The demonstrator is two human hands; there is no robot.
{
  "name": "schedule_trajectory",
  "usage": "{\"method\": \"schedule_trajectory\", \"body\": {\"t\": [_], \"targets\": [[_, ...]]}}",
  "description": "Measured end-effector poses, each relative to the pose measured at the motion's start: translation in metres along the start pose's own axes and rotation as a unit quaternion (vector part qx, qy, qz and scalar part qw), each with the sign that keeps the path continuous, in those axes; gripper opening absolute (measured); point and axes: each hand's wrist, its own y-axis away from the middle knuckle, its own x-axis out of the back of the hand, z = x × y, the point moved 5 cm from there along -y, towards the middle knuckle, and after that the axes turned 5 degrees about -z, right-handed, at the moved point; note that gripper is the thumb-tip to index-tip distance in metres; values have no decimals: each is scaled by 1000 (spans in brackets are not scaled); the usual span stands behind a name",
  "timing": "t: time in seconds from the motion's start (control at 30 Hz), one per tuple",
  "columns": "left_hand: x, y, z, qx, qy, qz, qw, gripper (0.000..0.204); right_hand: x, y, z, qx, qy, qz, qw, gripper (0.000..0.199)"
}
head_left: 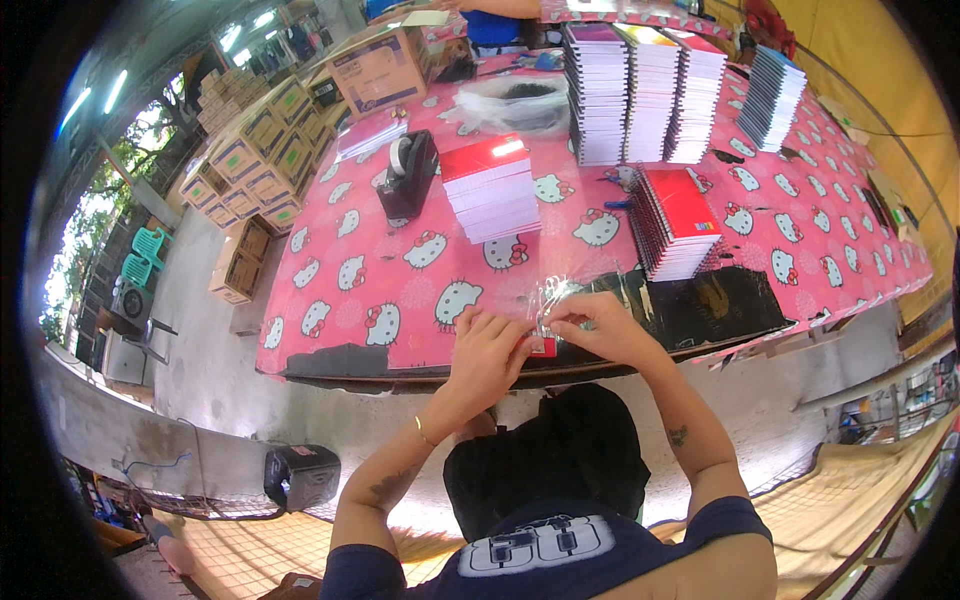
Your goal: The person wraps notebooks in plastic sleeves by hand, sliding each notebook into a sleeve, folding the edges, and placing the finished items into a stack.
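At the table's front edge my left hand [490,348] and my right hand [604,328] meet fingertip to fingertip. A thin, shiny clear plastic wrapper [556,288] lies where they meet, and the fingers of both hands are pinched on it. Under them a small part of a red item [544,348] shows; my hands cover the rest. Beyond my right hand stands a stack of red spiral notebooks [676,218]. Farther up, a pile of red-covered books [490,188] rests beside a black tape dispenser [408,172].
Tall notebook stacks [648,100] and a dark-covered stack [772,98] stand at the back right. A clear plastic bag [512,106] and an open cardboard box [376,72] are at the back. Stacked cartons [252,150] line the left floor. Another person's blue clothing [500,28] shows beyond.
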Motion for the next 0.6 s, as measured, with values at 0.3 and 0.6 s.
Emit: {"method": "schedule_trajectory", "body": {"t": [0.3,0.6], "targets": [[-3,-1,-4,2,9,10,1000,21,8,-7,-12,9,93,-98,991,14],[5,7,11,-7,-42,26,999,21,-11,-8,-12,41,157,48,986,15]]}}
